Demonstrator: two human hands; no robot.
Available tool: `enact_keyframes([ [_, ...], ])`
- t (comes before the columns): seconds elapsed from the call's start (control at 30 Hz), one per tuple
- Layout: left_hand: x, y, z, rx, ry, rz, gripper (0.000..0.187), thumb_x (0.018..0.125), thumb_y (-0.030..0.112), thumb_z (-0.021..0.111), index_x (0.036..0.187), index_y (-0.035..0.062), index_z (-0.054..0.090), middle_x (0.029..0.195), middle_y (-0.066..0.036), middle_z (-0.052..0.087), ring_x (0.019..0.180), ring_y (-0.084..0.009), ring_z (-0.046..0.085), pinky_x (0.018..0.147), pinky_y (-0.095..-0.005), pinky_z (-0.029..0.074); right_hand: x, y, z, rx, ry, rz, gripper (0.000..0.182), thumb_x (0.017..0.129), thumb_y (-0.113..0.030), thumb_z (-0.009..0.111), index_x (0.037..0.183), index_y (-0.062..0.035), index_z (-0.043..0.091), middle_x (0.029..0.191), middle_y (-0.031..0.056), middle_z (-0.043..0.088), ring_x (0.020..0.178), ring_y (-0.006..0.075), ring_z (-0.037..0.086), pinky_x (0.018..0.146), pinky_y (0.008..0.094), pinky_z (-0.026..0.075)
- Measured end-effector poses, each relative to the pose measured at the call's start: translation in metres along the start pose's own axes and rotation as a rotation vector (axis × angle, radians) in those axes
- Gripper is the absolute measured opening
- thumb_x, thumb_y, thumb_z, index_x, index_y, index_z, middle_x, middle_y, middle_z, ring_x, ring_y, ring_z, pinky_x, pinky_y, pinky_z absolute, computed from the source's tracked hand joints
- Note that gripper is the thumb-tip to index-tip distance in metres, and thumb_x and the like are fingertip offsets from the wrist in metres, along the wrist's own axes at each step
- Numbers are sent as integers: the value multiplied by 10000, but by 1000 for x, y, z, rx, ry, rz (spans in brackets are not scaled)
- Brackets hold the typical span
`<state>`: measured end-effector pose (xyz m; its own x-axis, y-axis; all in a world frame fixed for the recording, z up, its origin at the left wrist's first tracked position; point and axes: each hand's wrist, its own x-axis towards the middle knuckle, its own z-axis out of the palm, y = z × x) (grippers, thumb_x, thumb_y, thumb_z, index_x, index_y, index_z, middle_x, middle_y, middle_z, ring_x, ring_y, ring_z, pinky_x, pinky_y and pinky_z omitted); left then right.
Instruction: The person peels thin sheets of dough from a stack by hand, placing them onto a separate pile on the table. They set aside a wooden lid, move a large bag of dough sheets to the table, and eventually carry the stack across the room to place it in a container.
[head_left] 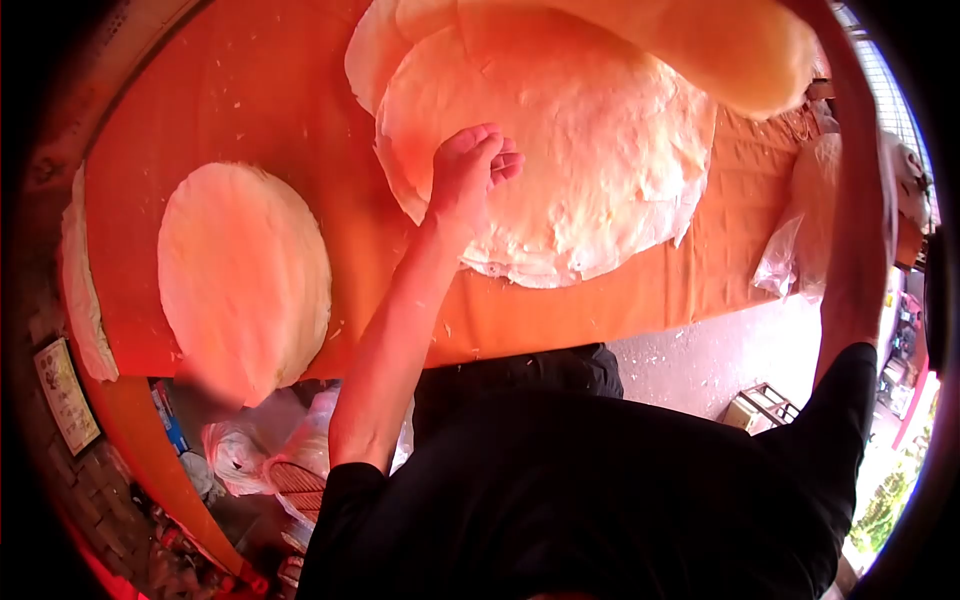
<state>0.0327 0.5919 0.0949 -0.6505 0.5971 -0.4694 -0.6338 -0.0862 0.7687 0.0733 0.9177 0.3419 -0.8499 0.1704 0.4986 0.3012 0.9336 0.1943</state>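
Nearest, below the table's near edge on the left, plastic bags (240, 450) sat among clutter; a smaller stack of round sheets (245, 275) lay on the left of the orange table (620, 290); the left hand (468, 175) rested on the near-left edge of the big pile of thin round sheets (560, 150), fingers curled narrow, pinching the top sheet's edge; farther, a lifted sheet (700, 45) hung over the pile; the right arm reached up at the right, its hand out of sight.

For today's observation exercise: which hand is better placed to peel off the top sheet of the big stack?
Left. The left hand rests on the big stack; the right arm is raised, its hand out of view.
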Motion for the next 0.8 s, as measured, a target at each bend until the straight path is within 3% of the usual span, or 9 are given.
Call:
enact_keyframes([
  [0.03, 11, 5, 2, 10, 14, -3, 282, 951, 129, 527, 1164, -53, 497, 1009, -146, 609, 895, -244, 645, 812, -328, 551, 9, 4, -15, -121, 123, -85, 257, 839, -223, 651, 985, -13, 629, 992, 206, 605, 938, 349, 585, 799, 430, 473],
  [0.17, 53, 27, 2, 65, 77, 0, 290, 937, 117, 541, 1169, -48, 482, 1005, -147, 607, 870, -244, 648, 799, -325, 560, -12, -45, -25, -125, 283, 78, 256, 865, -222, 644, 1038, -34, 625, 1018, 211, 579, 962, 372, 564, 840, 419, 465],
  [0.2, 63, 32, 2, 73, 89, 2, 279, 936, 114, 544, 1158, -47, 491, 1002, -147, 608, 856, -242, 651, 789, -324, 562, -23, -48, 5, -53, 426, -97, 183, 849, -147, 626, 997, -40, 641, 911, 196, 615, 848, 372, 603, 738, 416, 493],
  [0.23, 72, 34, 2, 82, 99, 1, 268, 934, 111, 547, 1147, -45, 500, 1000, -147, 609, 843, -240, 654, 779, -322, 565, -30, -52, 26, 53, 83, -94, 180, 798, -46, 597, 968, -39, 655, 737, 159, 628, 681, 363, 618, 610, 424, 500],
  [0.3, 92, 34, -3, 170, 76, -14, 245, 932, 107, 547, 1125, -41, 521, 947, -136, 618, 802, -231, 658, 749, -319, 570, -48, -72, 82, 363, 177, -147, 138, 827, -167, 615, 788, -38, 646, 626, 160, 589, 572, 345, 581, 542, 433, 453],
  [0.37, 105, 36, -2, 224, 63, -13, 221, 929, 102, 548, 1100, -38, 543, 898, -124, 628, 772, -220, 661, 720, -313, 570, -99, -80, 172, 293, -246, -98, 88, 800, -107, 571, 830, -76, 648, 642, 143, 610, 592, 324, 616, 539, 451, 467],
  [0.43, 112, 37, 1, 242, 74, -11, 198, 925, 97, 550, 1073, -34, 565, 853, -113, 638, 752, -208, 663, 692, -306, 568, -127, -101, 192, 283, -374, -6, 119, 801, -108, 557, 882, -84, 640, 657, 149, 619, 611, 337, 621, 551, 464, 476],
  [0.57, 122, 38, 8, 240, 188, -26, 175, 904, 92, 568, 1026, -31, 592, 839, -115, 659, 661, -196, 659, 578, -267, 535, -131, -102, 182, 329, -365, 69, 132, 797, -106, 549, 894, -79, 635, 678, 155, 627, 638, 364, 616, 567, 460, 482],
  [0.8, 126, 55, 19, 641, 228, -74, 124, 811, 42, 572, 861, -64, 610, 690, -114, 627, 502, -174, 589, 440, -299, 465, -122, -120, 177, 345, -367, 111, 124, 748, -60, 544, 840, -60, 628, 702, 177, 637, 664, 369, 627, 572, 450, 480],
])
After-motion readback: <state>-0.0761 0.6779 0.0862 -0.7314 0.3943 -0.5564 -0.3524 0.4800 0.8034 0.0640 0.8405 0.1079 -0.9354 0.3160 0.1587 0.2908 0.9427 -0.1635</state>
